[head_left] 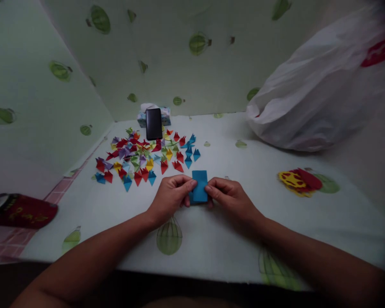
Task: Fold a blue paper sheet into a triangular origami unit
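Observation:
A folded piece of blue paper (200,186) is held upright between my two hands, just above the table. My left hand (175,192) pinches its left edge, thumb on the front face. On the opposite edge, my right hand (229,196) grips it the same way, with some fingers hidden behind the sheet. A second layer of blue shows at the lower left of the paper. Beyond my left hand lies a spread of small folded paper pieces (144,174) in red, blue, yellow, green and purple.
A dark phone (154,124) leans on a tissue box (166,116) at the back. To the right stand a large white plastic bag (308,94) and a yellow and red flat item (298,180). A red can (22,210) lies at the left edge of the table (231,252).

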The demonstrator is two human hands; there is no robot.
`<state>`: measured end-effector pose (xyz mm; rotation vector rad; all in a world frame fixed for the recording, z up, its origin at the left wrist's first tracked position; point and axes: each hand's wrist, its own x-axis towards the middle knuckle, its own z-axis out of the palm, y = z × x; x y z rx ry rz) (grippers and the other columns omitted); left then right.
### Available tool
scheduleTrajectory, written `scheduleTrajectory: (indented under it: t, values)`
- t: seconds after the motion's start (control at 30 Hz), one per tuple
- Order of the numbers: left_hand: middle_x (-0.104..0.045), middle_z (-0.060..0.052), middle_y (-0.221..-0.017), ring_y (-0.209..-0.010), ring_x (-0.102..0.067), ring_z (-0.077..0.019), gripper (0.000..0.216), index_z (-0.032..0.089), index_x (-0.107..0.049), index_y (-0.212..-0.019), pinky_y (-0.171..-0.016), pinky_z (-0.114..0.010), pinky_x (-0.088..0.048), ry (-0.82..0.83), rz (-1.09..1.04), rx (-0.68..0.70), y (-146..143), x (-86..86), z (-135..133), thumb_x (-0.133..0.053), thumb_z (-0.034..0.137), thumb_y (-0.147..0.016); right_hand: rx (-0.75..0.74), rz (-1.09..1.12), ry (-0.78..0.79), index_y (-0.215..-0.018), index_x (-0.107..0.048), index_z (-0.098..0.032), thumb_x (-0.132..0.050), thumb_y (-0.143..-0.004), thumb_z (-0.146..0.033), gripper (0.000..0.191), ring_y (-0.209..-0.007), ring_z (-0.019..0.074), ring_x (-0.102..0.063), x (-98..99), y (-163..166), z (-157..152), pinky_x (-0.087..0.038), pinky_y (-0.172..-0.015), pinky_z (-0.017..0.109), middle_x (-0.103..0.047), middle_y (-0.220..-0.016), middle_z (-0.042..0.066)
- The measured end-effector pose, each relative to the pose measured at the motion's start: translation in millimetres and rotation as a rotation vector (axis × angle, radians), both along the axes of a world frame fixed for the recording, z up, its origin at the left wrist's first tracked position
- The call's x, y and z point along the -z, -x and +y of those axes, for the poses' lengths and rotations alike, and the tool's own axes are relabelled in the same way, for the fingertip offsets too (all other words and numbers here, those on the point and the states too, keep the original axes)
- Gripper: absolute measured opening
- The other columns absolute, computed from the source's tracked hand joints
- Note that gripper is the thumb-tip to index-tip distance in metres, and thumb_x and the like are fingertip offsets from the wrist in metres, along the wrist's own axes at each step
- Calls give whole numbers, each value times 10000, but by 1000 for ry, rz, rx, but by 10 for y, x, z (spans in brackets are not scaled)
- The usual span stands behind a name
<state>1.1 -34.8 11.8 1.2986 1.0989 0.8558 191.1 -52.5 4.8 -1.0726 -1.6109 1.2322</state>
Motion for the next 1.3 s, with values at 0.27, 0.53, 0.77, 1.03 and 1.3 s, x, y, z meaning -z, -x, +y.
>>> scheduleTrajectory:
  t: [0.27,0.53,0.77,1.03,1.3]
  values:
    - [-534,48,-472,-429,-443,-72,276,157,-642,-735,-463,-204,-329,-93,33,-41,-20,-42,-49,-656,401,-864,-18,-24,60,-637,-564,-191,-561,-908,-384,333,-590,126,-499,-17,27,-23,-389,-594,266,-586,-599,-5]
    - [-532,55,-514,-467,-482,-74,244,161,-606,-717,-501,-199,-378,-178,59,-112,-46,-35,-75,-648,354,-861,-110,66,216,-660,-539,-186,-597,-890,-421,334,-549,109,-511,18,50,-23,-397,-582,253,-588,-583,-11]
    - [-535,39,-575,-493,-481,-82,233,159,-609,-710,-490,-205,-371,-173,134,35,-26,-40,-17,-633,351,-840,-66,155,198,-812,-556,-192,-636,-868,-482,306,-539,103,-520,-3,47,-22,-410,-544,239,-596,-651,-26]
    - [-584,18,-668,-540,-501,-81,239,159,-602,-757,-505,-199,-407,-61,26,163,-69,25,-70,-665,382,-815,86,100,144,-727,-547,-199,-644,-863,-406,266,-484,113,-524,48,44,-40,-403,-514,243,-570,-520,-41]
    - [-605,26,-634,-464,-537,-64,278,164,-525,-735,-453,-176,-396,6,-50,112,-84,11,-65,-678,378,-826,92,126,106,-701,-559,-191,-588,-920,-495,375,-548,130,-585,-3,57,-51,-470,-582,271,-625,-602,-3]
